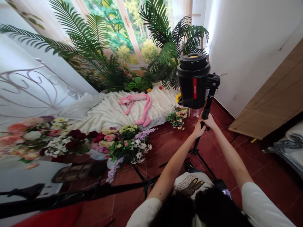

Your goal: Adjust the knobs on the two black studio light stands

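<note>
A black studio light with a red label is mounted on top of a black light stand. Just under the light's bracket, my left hand is wrapped round the stand's pole. My right hand grips the same pole slightly higher, close against the left. Parts of the fingers are hidden behind the pole and each other. The stand's legs spread over the red tiled floor in front of my body.
A pink plush toy lies on a white blanket beneath palm fronds. Flower bunches stand at the left, near a black pole crossing the lower left. A brown panel leans at the right wall.
</note>
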The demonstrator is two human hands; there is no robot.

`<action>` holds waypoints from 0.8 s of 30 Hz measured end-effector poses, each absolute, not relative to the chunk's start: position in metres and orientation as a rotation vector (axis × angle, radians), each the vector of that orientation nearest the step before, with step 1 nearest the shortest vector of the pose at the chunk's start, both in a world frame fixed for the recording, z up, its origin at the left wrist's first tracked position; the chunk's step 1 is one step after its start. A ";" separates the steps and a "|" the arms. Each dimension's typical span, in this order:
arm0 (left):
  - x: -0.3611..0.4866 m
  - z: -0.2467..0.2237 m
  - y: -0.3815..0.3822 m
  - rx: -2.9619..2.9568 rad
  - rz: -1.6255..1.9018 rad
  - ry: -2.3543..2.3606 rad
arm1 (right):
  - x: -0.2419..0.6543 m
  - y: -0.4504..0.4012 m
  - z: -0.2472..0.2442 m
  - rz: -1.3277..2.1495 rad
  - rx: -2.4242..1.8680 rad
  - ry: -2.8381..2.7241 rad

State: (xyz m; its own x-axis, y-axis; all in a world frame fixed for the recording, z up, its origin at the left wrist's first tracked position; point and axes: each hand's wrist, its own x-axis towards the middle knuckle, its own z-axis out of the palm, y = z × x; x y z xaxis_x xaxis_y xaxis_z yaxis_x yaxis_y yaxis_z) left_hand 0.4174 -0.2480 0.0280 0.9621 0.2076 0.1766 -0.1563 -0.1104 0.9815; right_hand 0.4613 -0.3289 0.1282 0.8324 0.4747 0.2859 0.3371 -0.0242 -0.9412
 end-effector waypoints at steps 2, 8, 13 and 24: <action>0.415 0.030 -0.248 1.693 0.289 0.029 | 0.461 -0.327 0.138 0.101 -1.600 -0.655; 0.414 0.038 -0.244 1.681 0.228 0.026 | 0.461 -0.320 0.160 -0.054 -1.598 -0.601; 0.416 0.058 -0.243 1.706 0.337 -0.028 | 0.465 -0.316 0.183 -0.081 -1.518 -0.596; 0.444 0.092 -0.262 1.359 0.451 -0.051 | 0.466 -0.316 0.240 -0.055 -1.554 -0.706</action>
State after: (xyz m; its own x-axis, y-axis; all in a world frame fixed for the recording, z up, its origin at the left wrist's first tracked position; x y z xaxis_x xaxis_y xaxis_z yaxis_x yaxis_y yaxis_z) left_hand 0.4438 -0.2621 0.0923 0.9135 0.2829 0.2923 -0.3405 0.1387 0.9299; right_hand 0.4658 -0.3155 0.2395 0.8045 0.3954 0.4432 0.4596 0.0582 -0.8862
